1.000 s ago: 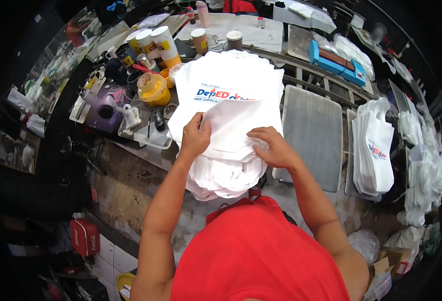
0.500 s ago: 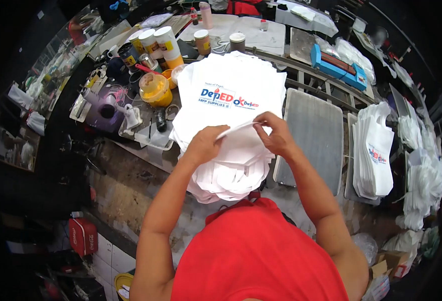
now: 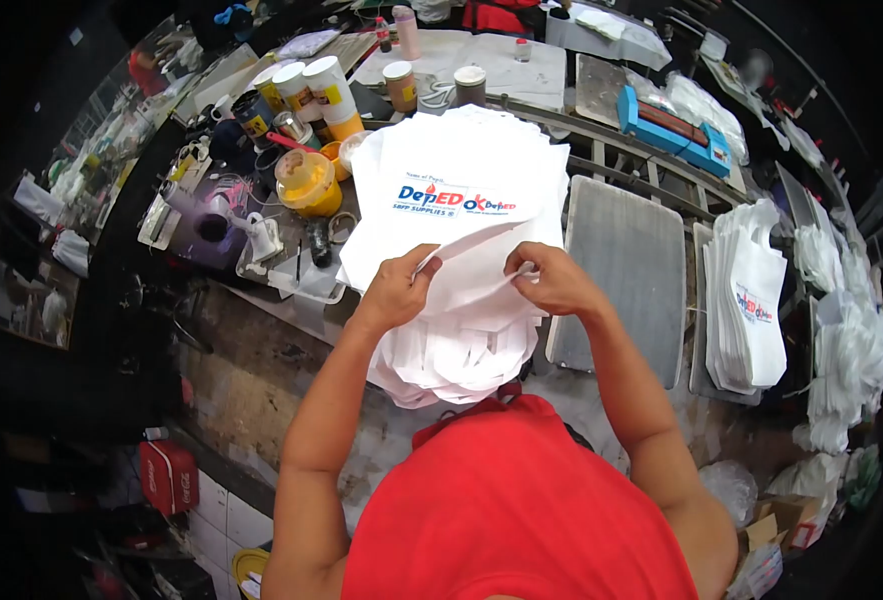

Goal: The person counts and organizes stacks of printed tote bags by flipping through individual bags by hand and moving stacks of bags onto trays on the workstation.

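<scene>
A tall stack of white printed bags [image 3: 451, 150] lies in front of me, the top one marked with blue and red "DepED" lettering. My left hand [image 3: 401, 287] is closed at the stack's left side, thumb and fingers pinching a white bag's edge. On the right, my right hand [image 3: 549, 280] pinches a raised white edge between thumb and fingers. Between the hands the upper bag bends up in a curved fold. Cut handle ends of the lower bags fan out below, toward my red shirt [image 3: 521, 500].
Left of the stack stand a yellow paint tub [image 3: 308, 182] and white containers [image 3: 329, 88]. To the right are a grey flat board [image 3: 616, 280], another pile of printed bags [image 3: 746, 300] and a blue machine [image 3: 676, 135]. A red cooler bag [image 3: 169, 477] sits low at left.
My right hand has moved down a little, pulling the bag's edge toward me. My left hand has shifted slightly. The fold between them has opened wider.
</scene>
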The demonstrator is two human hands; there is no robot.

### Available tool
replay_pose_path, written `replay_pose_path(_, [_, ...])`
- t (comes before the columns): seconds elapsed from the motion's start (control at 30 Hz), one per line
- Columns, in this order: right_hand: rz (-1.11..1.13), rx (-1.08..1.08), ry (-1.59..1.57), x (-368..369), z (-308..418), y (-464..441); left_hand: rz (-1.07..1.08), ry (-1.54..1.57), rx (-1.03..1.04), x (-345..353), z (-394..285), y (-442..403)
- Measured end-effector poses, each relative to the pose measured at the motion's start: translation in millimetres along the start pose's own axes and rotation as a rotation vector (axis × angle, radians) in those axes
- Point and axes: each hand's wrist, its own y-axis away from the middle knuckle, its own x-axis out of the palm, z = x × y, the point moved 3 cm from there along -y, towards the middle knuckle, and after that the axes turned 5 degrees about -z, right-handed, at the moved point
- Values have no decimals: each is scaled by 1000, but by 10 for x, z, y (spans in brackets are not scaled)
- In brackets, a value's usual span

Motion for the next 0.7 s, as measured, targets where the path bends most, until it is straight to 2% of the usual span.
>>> replay_pose_path(0.03, [49, -39, 41, 12, 16, -13, 31, -22, -104, -9, -4, 3])
replay_pose_path(0.07, [50, -41, 43, 5, 22, -21, 29, -21, -104, -24, -24, 2])
replay_pose_path(0.13, [157, 231, -188, 13, -31, -25, 65, 16, -213, -32, -19, -1])
replay_pose_path(0.17, [159, 231, -187, 39, -27, -47, 63, 17, -214, -15, 11, 13])
replay_pose_path(0.23, [-139, 228, -224, 17, -33, -115, -1, 35, 125, 12, -44, 37])
replay_pose_path(0.3, [-145, 243, -232, 34, -24, -117, -1, -4, 190, 36, -90, 48])
replay_pose_path(0.37, [-437, -141, -546, 44, 125, -22, -2, -44, 256, 37, -81, 44])
replay_pose_path(0.4, [-338, -181, -248, -70, 157, 70, -57, -37, 118, 16, 47, 18])
replay_pose_path(0.43, [-339, -184, -245, -132, 119, 153, -113, -30, -18, -20, 145, -14])
replay_pose_path(0.5, [2, -126, 286, -90, 42, 315, -191, -51, -18, -76, 173, -62])
replay_pose_path(0.53, [-12, -137, 401, -39, -24, 346, -291, -20, 4, -120, 139, -87])
replay_pose_path(0.57, [-13, -129, 400, -23, -98, 353, -387, 10, 26, -157, 104, -94])
replay_pose_path(0.63, [39, 118, 152, -23, -201, 270, -379, -1, -23, -176, 16, -114])
replay_pose_path(0.67, [-70, 6, 180, -24, -119, 231, -369, -6, 38, -163, -61, -120])
replay_pose_path(0.7, [-71, 7, 178, -22, -65, 198, -357, -11, 101, -144, -116, -124])
